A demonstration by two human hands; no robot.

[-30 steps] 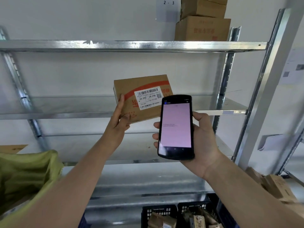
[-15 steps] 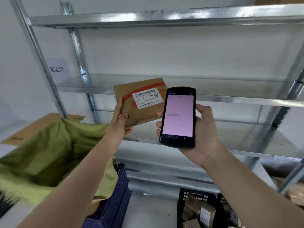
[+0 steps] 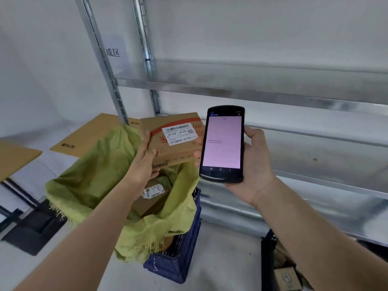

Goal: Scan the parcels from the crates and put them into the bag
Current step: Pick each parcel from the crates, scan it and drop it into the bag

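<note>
My left hand (image 3: 144,162) grips a brown cardboard parcel (image 3: 174,139) by its left end, its white barcode label facing me. The parcel hangs just above the open mouth of the green woven bag (image 3: 88,181). My right hand (image 3: 252,162) holds a black handheld scanner (image 3: 222,143) upright to the right of the parcel; its screen glows pale pink. Inside the bag lies another labelled brown parcel (image 3: 151,198). The bag sits in a dark blue crate (image 3: 180,253).
Metal shelving (image 3: 273,91) runs across the back and right, with an upright post (image 3: 100,59) behind the bag. Flat cardboard sheets (image 3: 88,135) lie at the left. A black crate (image 3: 270,259) with parcels (image 3: 289,278) stands at the lower right.
The view has swung left and down. Both hands moved with the parcel and the scanner from in front of the shelves to above the green bag's opening.
</note>
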